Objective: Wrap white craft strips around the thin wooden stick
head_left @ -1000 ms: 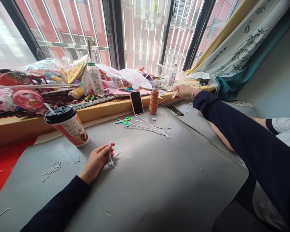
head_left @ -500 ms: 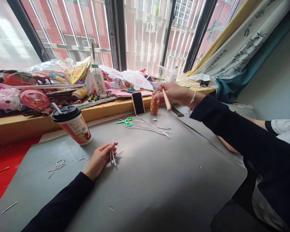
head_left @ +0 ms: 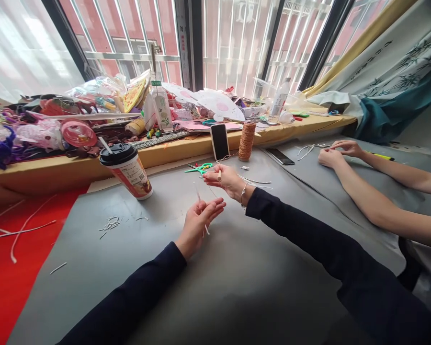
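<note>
Evidently, my left hand (head_left: pixel 198 222) is holding some white strips (head_left: pixel 207 230) low over the grey worktop (head_left: pixel 237 268), thumb and fingers clamped on them, with pale ends pointing up and others hanging below. My right hand (head_left: pixel 230 184) is hovering just beyond and to the right, its fingers closed around a pale wooden stick (head_left: pixel 219 176) whose blunt end is facing me. A fine thread (head_left: pixel 211 192) is showing between the two hands, and a strand seems to be leading to the brown spool (head_left: pixel 246 142); whether these are one length, I am not able to tell.

On handling: the strips are looking thin and light, so a firm pinch near their middle is probably serving best. The thread is calling for even, gentle tension: too much is likely to be dragging a strip out of line, too little is inviting tangles. I am judging the stick best tucked against the palm, leaving thumb and forefinger free.

Hazards noted: the green scissors (head_left: pixel 200 168) and some loose strips are lying just behind my right hand, while the spool is standing near a propped phone (head_left: pixel 219 142), so a snag is possible. A co-worker's hands (head_left: pixel 330 157) are resting well apart, to the right.
</note>
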Motion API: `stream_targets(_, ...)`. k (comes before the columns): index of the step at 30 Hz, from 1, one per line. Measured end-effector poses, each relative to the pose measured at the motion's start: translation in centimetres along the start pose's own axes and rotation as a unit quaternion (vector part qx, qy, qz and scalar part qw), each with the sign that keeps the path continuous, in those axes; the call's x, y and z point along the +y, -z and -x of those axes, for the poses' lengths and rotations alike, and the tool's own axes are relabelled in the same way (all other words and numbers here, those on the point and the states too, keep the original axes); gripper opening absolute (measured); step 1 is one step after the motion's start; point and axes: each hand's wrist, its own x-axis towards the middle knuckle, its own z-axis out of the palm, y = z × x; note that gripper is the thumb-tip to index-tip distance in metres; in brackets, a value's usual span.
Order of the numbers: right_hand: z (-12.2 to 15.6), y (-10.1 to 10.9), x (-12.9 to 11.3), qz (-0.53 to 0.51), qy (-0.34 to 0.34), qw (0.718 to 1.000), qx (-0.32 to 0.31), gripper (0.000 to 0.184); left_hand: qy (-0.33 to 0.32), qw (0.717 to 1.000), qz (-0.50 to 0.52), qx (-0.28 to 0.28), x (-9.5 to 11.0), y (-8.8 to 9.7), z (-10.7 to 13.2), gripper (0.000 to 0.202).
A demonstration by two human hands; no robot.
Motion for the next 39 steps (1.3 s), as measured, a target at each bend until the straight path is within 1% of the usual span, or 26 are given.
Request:
stream_targets(3,0.3,-0.6,1.1,-0.027,-0.023,0.999,0.02,0.043,-0.02,0.998,-0.016,0.061,-0.2,0.9,-0.4,0.035)
stream_targets(6,0.9,-1.4,1.2,-0.045,-0.044,0.998,0.015,0.044,-0.035,0.992,-0.037,0.113,-0.1,1.9,-0.9,0.04)
stream_targets(8,1.2,-1.8,1.1,-0.049,-0.044,0.998,0.012,0.044,-0.045,0.989,-0.042,0.135,-0.1,2.2,-1.1,0.042)
stream_targets(14,1.5,-1.7,1.5,-0.039,-0.049,0.998,0.01,0.044,-0.037,0.993,-0.01,0.113,-0.4,2.3,-1.4,0.042)
stream_targets(18,1.4,-1.6,2.5,-0.033,-0.045,0.998,0.013,0.044,0.002,0.997,-0.015,0.081,-0.3,2.3,-1.3,0.043)
stream_targets(20,1.0,-1.2,2.7,-0.037,-0.033,0.999,0.02,0.042,0.028,0.997,-0.019,0.07,0.0,2.4,-1.0,0.044)
stream_targets(22,0.2,-0.2,2.4,-0.039,-0.016,0.998,0.038,0.04,0.05,0.996,-0.02,0.066,0.3,2.6,-0.7,0.043)
stream_targets(24,-0.9,1.4,1.4,-0.035,-0.004,0.997,0.073,0.037,0.065,0.996,-0.027,0.058,0.5,2.7,-0.4,0.042)
stream_targets(26,-2.0,3.7,0.2,-0.027,-0.017,0.991,0.128,0.033,0.076,0.996,-0.034,0.044,0.7,2.8,-0.2,0.041)
stream_targets(29,-3.2,7.1,-1.3,-0.028,-0.005,0.979,0.2,0.033,0.089,0.996,-0.031,0.012,0.6,2.6,-0.1,0.04)
stream_targets(31,-3.5,8.8,-1.6,-0.033,-0.002,0.977,0.212,0.035,0.095,0.995,-0.031,-0.006,0.5,2.4,0.0,0.04)
stream_targets(32,-3.4,9.3,-1.6,-0.031,0.002,0.976,0.214,0.036,0.098,0.995,-0.034,-0.011,0.4,2.3,0.1,0.04)
stream_targets(34,-2.8,9.6,-1.2,-0.015,0.006,0.978,0.207,0.035,0.095,0.995,-0.042,-0.007,0.3,2.3,0.1,0.04)
stream_targets(36,-1.2,9.0,-0.6,0.012,-0.012,0.984,0.18,0.031,0.074,0.996,-0.045,0.017,0.3,2.4,0.0,0.041)
stream_targets(37,-0.1,8.4,-0.3,0.027,-0.035,0.988,0.15,0.027,0.058,0.997,-0.044,0.033,0.2,2.5,0.0,0.042)
stream_targets(39,2.8,6.8,0.0,0.059,-0.094,0.993,0.038,0.02,0.031,0.997,-0.041,0.062,0.2,2.8,-0.1,0.044)
